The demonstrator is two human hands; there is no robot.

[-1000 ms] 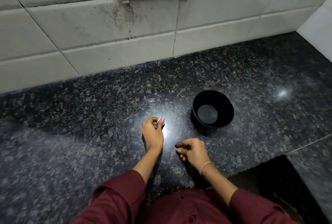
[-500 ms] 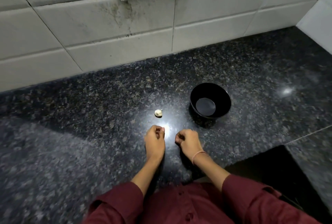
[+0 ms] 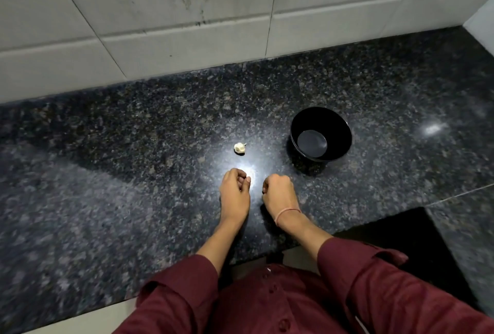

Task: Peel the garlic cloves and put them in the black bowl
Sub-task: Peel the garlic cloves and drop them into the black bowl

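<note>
Head view: I see left hand and right hand resting curled on the bench (holding anything? I cannot tell), garlic clove loose just beyond, left of the black bowl.

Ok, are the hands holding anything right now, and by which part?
Left hand holds nothing; the garlic lies free on the counter beyond it. Right hand is curled palm-down, so its hold cannot be told.
</note>
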